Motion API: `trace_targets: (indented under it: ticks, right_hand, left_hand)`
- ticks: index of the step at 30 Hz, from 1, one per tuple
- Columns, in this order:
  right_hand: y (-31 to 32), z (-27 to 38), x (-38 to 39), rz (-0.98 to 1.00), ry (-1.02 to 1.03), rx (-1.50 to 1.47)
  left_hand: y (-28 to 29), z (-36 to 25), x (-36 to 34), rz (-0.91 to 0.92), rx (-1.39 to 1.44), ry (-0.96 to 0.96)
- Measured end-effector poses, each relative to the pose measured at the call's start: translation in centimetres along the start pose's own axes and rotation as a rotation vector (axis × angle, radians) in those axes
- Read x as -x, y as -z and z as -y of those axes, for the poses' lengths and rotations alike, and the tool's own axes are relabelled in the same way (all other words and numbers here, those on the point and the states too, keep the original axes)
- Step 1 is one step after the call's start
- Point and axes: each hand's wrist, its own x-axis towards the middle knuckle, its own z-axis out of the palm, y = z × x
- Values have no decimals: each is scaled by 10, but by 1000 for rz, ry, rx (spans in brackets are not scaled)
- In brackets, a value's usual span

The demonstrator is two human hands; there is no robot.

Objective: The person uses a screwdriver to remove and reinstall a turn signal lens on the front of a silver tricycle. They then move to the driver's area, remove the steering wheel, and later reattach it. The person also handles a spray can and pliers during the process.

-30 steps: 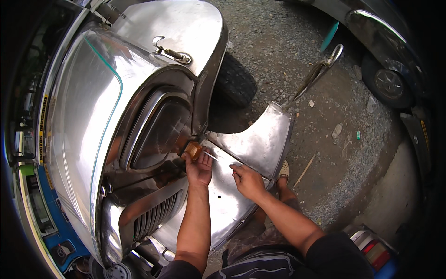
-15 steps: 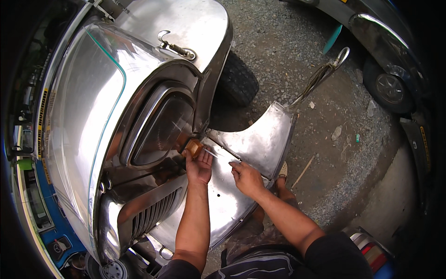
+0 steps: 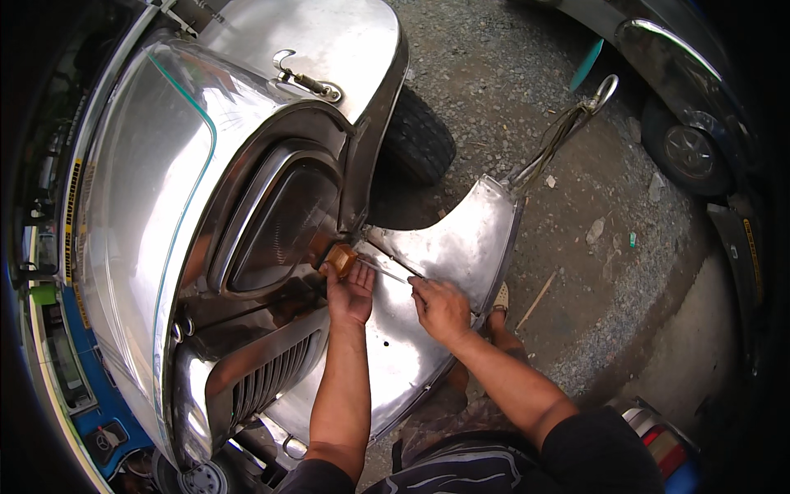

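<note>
My left hand (image 3: 351,296) is palm up, thumb against the near side of a square amber lamp (image 3: 341,258), its other fingers extended beside it. The lamp sits low by the headlight recess; whether it is fixed there I cannot tell. Between my two hands runs the thin metal shaft of a screwdriver (image 3: 383,269), its far end close to the lamp. The fingers of my right hand (image 3: 443,308) are closed around its handle, which they mostly hide. Beneath both hands lies a shiny bare-metal bumper panel (image 3: 411,346).
The polished hood (image 3: 136,165) of a vehicle fills the left, with a slatted grille (image 3: 271,375) below the headlight (image 3: 288,222). A tire (image 3: 418,136) shows behind the fender. A metal rod with a looped end (image 3: 568,132) rises past the panel. A dark car (image 3: 691,82) stands on the right.
My right hand has shifted slightly up and more of the screwdriver's shaft shows, lying at a changed angle toward the lamp. My left hand stays at the lamp. The whole view has moved slightly.
</note>
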Motion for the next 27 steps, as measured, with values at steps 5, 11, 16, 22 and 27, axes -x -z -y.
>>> trace_targets:
  ticks: [5, 11, 16, 22, 27]
  right_hand:
    - [-11, -8, -6, 158, -303, -366]
    - [-19, -25, -15, 162, -342, -240]
    - [-15, -18, -10, 245, -477, -301]
    - [-17, -13, -8, 179, -359, -185]
    - [-19, -18, -11, 317, -467, -247]
  left_hand:
    - [3, 0, -1, -22, 7, -9]
    - [8, -2, -4, -13, -17, 15]
    - [7, 0, -1, -152, -9, 6]
    - [10, -1, -5, -149, -12, -84]
    - [13, -2, -9, -177, 16, -86]
